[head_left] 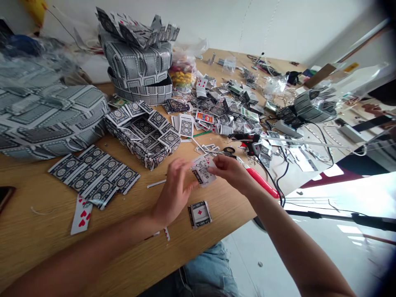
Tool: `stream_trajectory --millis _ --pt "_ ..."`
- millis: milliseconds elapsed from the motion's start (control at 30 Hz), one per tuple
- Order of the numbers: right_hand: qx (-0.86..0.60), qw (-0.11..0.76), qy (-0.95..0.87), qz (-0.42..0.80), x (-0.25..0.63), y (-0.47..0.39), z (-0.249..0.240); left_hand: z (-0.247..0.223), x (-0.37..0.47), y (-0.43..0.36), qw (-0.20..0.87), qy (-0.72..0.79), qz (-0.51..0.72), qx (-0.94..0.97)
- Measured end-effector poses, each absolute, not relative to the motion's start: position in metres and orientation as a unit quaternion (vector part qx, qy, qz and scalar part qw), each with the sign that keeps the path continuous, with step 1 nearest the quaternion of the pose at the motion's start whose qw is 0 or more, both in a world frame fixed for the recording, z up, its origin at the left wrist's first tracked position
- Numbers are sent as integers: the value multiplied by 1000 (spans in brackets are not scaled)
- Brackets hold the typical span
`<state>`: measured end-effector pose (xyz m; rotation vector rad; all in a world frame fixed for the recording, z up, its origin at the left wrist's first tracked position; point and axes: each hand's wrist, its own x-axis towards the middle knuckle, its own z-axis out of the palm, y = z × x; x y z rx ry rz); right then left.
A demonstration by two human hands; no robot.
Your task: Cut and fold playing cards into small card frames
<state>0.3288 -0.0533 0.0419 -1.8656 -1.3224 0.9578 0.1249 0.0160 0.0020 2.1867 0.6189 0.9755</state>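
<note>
My right hand (228,170) pinches a playing card (203,171) by its right edge, holding it over the table. A black figure and a red mark show on the card's face. Beside the card's left edge is my left hand (175,190), slightly blurred, its fingers stretched out and thumb apart. Whether its fingertips touch the card I cannot tell. Below the hands, a small folded card square (200,213) with a red diamond in its middle lies on the table. To the left, several joined cards form a flat panel (93,175).
An open box woven from cards (145,132) sits behind my left hand. Larger woven card bags (52,115) stand at the left. Scissors (229,151), a glue gun (247,142) and red-handled pliers (261,181) lie right of centre. Piled folded cards (222,103) cover the back.
</note>
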Motion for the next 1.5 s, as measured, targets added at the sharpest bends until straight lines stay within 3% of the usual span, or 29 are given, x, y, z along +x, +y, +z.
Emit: stream_trajectory --millis 67,133,233,600,833,1200,1500 --pt "-686 445 -415 400 315 -64 44 5 128 18 512 271 404 708" --pt "-667 509 -361 408 300 -71 46 8 131 21 678 279 355 580" --pt "-656 549 -332 398 283 -75 46 14 131 23 785 295 263 476" --pt "-621 516 -357 470 261 -72 51 15 128 29 765 334 269 480" --pt "-686 477 -364 413 270 -69 68 19 128 33 752 301 243 534" --pt "-708 544 -303 332 257 -69 51 12 127 33 742 284 236 559" --pt "-730 551 -283 288 252 -71 47 10 127 33 743 285 229 561"
